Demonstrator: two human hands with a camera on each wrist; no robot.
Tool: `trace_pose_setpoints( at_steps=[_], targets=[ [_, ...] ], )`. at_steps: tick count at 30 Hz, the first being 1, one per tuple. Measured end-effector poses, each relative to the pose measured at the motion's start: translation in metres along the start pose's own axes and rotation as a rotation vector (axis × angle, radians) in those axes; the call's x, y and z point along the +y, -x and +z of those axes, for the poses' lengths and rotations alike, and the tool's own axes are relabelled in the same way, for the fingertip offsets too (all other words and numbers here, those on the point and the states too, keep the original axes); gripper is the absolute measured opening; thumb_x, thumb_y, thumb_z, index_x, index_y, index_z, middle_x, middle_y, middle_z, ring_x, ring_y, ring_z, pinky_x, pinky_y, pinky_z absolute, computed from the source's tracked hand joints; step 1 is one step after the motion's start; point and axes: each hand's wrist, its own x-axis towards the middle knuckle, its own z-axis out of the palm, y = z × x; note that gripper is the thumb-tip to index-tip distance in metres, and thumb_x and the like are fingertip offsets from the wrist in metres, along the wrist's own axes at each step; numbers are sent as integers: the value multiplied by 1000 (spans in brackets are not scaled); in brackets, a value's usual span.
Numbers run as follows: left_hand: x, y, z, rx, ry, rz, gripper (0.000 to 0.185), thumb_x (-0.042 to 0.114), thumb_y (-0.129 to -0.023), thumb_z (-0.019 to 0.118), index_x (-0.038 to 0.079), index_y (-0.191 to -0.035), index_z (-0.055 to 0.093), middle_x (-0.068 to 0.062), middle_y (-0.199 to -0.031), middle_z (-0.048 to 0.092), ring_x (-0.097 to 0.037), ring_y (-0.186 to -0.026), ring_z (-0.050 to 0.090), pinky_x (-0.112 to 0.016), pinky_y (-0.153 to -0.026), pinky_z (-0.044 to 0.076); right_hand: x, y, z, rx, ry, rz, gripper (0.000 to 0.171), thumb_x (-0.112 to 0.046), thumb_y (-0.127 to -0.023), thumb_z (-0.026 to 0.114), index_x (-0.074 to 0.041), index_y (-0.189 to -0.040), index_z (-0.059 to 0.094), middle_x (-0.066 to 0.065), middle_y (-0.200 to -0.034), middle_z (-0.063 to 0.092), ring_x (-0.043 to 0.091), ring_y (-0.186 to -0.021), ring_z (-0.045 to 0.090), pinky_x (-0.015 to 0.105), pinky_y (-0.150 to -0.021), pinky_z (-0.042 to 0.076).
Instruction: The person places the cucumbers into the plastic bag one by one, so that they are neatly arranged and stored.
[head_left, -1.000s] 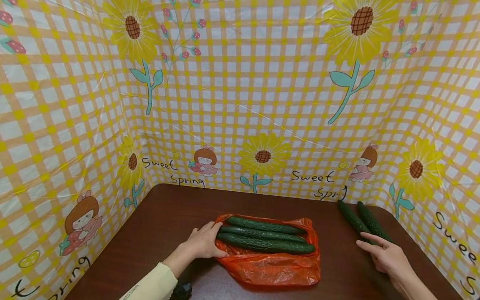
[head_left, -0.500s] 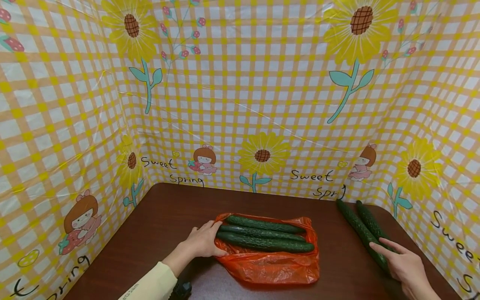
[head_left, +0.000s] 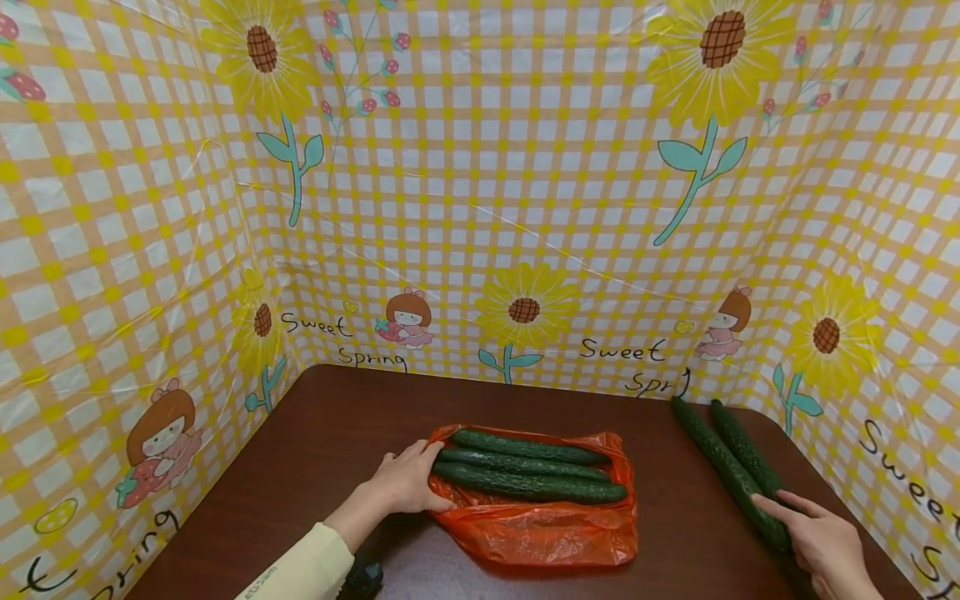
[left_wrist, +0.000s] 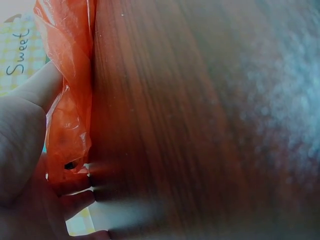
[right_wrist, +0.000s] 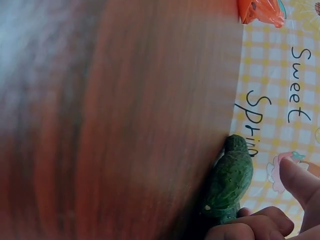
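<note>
Table [head_left: 345,433]: slick wood; a nudged cucumber could roll away.
Orange bag [head_left: 547,533]: left hand [head_left: 408,483] pinches its rim; three cucumbers [head_left: 525,483] inside could slide out.
Loose cucumber [head_left: 731,475]: right hand [head_left: 821,546] curls on its near end; an end grip may tip it.

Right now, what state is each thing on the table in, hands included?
Orange bag: open, flat, holding three cucumbers.
Two loose cucumbers: side by side on the table.
Left hand: gripping the bag's edge.
Right hand: fingers curled on a loose cucumber.
</note>
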Motion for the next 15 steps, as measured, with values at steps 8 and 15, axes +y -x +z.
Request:
trace_pose_setpoints(
  at_steps=[8,15],
  targets=[
    [1,1,-1,3,1,-1,101,66,-66,69,19,-146,29,-13,-148,28,-30,-136,28,-60,-103,19,1,-2,3,40,48,-13,74,-19,-88,56,4,-146,15,-7,-45,42,8,-37,27,34,-41,36],
    [1,2,0,-6,2,-7,101,66,-66,69,20,-146,29,-13,-149,28,-30,-136,28,-60,-103,19,1,-5,9,123,142,1,97,-42,-69,77,5,-141,31,-9,-44,34,9,-40,25,34,-44,33]
  ],
)
